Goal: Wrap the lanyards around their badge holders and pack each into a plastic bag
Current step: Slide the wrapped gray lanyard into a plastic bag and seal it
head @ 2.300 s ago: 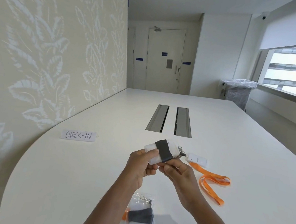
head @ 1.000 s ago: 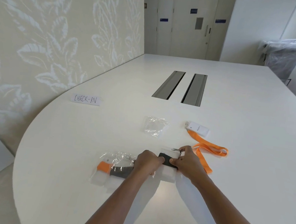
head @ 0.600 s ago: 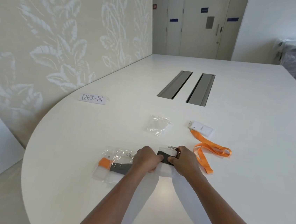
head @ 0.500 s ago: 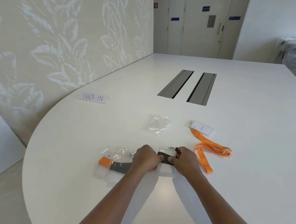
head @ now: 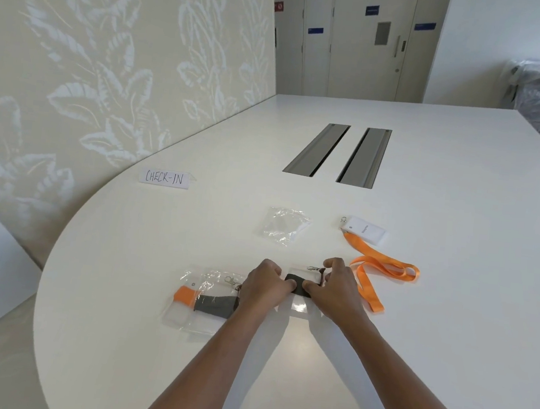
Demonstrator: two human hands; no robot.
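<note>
Head view: near the white table's [head: 453, 290] near edge, the left hand [head: 265, 283] and right hand [head: 336, 289] pinch a clear badge holder wrapped in dark grey lanyard [head: 300, 285], fingers curled on it. Packed clear plastic bags [head: 205, 297] lie left; an empty crumpled bag [head: 285, 224] lies farther off; an unwrapped orange lanyard [head: 378, 269] lies right.

A: cam setup?
B: single head-worn wide-angle, looks forward and down over the white table [head: 453, 290] toward the doors [head: 361, 47].
A: framing?
B: forearms enter from the bottom edge, hands near centre. No second view.
</note>
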